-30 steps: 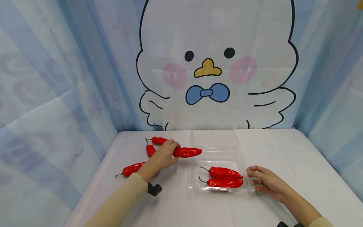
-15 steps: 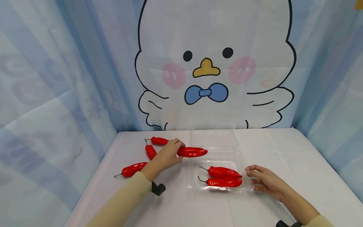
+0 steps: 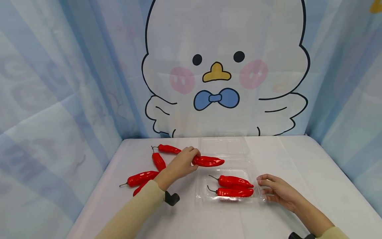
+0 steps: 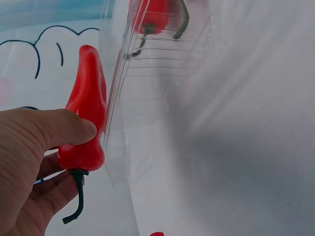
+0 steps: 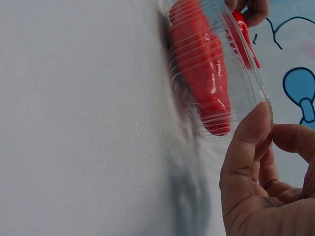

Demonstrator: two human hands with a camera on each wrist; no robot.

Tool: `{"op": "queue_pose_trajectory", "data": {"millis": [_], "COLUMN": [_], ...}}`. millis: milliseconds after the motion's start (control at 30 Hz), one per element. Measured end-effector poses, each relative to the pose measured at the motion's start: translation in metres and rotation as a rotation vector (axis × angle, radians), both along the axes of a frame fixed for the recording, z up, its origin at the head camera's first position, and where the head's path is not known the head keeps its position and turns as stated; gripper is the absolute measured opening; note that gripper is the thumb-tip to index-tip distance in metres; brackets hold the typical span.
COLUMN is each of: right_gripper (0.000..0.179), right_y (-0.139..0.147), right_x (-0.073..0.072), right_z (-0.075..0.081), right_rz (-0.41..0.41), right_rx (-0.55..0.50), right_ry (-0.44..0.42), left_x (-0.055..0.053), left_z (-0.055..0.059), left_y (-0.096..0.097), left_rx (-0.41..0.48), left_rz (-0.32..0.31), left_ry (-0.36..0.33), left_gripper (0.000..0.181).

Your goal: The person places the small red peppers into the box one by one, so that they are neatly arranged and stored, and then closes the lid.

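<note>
My left hand (image 3: pixel 180 163) grips a red chili pepper (image 3: pixel 209 161) near its green stem, thumb on one side and fingers on the other. The pepper is above the back of a clear plastic box (image 4: pixel 115 81), its tip pointing right. Inside the box lie two red peppers side by side, a rear one (image 3: pixel 234 181) and a front one (image 3: pixel 235 192), stems to the left. With thumb and forefinger, my right hand (image 3: pixel 279 192) pinches the box's right rim (image 5: pixel 263 93).
Several more red peppers lie at the left of the white table, among them one at the back (image 3: pixel 168 149) and one nearer the front (image 3: pixel 140 178). The box's clear lid (image 3: pixel 222 146) is folded open toward the back. A cartoon-printed curtain (image 3: pixel 222 116) stands behind the table.
My left hand has moved right with the pepper, which has come over the back of the box. The right hand has stayed at the box's right rim.
</note>
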State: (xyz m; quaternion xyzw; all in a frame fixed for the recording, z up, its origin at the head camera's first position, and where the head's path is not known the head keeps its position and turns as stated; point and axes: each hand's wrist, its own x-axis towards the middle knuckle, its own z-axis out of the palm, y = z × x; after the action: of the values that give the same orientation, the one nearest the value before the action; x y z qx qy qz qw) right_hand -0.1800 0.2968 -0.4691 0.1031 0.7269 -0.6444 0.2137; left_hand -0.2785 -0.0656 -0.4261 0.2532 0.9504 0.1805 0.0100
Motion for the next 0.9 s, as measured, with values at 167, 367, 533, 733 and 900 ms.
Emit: {"op": "queue_pose_trajectory", "data": {"millis": [167, 367, 533, 733, 900], "right_gripper": [0.046, 0.046, 0.049, 0.049, 0.049], "right_y": [0.001, 0.000, 0.000, 0.000, 0.001], "right_x": [0.001, 0.001, 0.000, 0.000, -0.001], "right_z": [0.000, 0.000, 0.000, -0.002, -0.003], "right_rz": [-0.006, -0.010, -0.008, -0.016, -0.014], "right_rx": [-0.003, 0.002, 0.004, 0.005, 0.005], "right_ry": [0.000, 0.003, 0.005, 0.001, -0.001], "left_x": [0.001, 0.001, 0.002, 0.000, 0.001], "left_z": [0.002, 0.003, 0.005, 0.004, 0.004], "left_y": [0.005, 0.011, 0.015, 0.020, 0.025], "left_rx": [-0.006, -0.037, -0.057, -0.076, -0.093], "left_rz": [-0.025, -0.059, -0.072, -0.102, -0.124], "left_ry": [0.019, 0.023, 0.015, 0.022, 0.017], "left_gripper": [0.041, 0.039, 0.041, 0.039, 0.037]}}
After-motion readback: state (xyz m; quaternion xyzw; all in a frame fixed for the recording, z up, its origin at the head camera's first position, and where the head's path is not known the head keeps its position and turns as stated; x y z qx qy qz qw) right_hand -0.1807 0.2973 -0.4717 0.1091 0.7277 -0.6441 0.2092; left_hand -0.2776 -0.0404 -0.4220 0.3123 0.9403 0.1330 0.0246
